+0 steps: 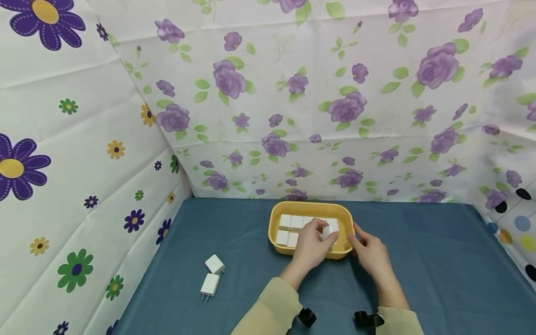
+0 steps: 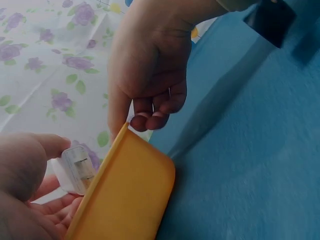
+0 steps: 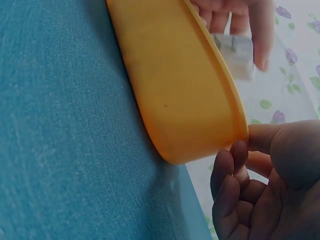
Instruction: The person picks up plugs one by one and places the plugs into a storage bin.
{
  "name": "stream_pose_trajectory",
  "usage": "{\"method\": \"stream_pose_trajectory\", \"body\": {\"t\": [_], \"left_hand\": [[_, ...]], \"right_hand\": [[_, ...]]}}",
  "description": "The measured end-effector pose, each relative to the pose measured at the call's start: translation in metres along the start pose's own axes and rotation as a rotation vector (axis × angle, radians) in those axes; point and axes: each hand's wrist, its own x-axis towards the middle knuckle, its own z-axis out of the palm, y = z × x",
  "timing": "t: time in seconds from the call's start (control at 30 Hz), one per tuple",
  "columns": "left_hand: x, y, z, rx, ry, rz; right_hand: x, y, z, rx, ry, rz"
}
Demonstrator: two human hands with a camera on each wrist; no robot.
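Observation:
My left hand (image 1: 311,246) pinches a white plug-in charger (image 1: 328,231) between thumb and fingers over the right part of a yellow tray (image 1: 311,205). In the left wrist view that charger (image 2: 75,170) shows its end with the metal prongs, just beside the tray rim. My right hand (image 1: 372,255) grips the tray's right end; in the right wrist view its thumb and fingers (image 3: 229,162) pinch the rim at the corner. Inside the tray, several white chargers (image 1: 285,220) lie in two rows. The left hand hides part of the front row.
Two more white chargers lie close together on the blue cloth to the left, one farther back (image 1: 215,264) and one nearer (image 1: 210,284) with prongs toward me. Flowered sheets (image 1: 276,144) rise behind and beside the table. Black straps (image 1: 368,319) sit at both wrists.

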Motion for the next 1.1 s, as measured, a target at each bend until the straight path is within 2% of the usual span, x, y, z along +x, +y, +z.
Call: {"method": "stream_pose_trajectory", "body": {"t": [0.23,0.5,0.7,0.93,1.1], "left_hand": [[0.013,0.007,0.018,0.102,-0.057,-0.068],[0.018,0.009,0.035,0.363,-0.051,-0.136],[0.024,0.012,0.039,0.520,-0.087,-0.156],[0.032,0.016,0.041,0.620,-0.147,-0.225],[0.034,0.014,0.043,0.626,-0.158,-0.248]], "right_hand": [[0.001,0.001,0.000,-0.014,-0.002,0.013],[0.001,0.000,0.000,-0.010,-0.006,0.002],[0.001,0.001,0.000,-0.014,-0.007,0.009],[0.002,0.001,0.001,-0.019,-0.007,0.002],[0.002,0.002,0.001,-0.015,0.003,0.010]]}}
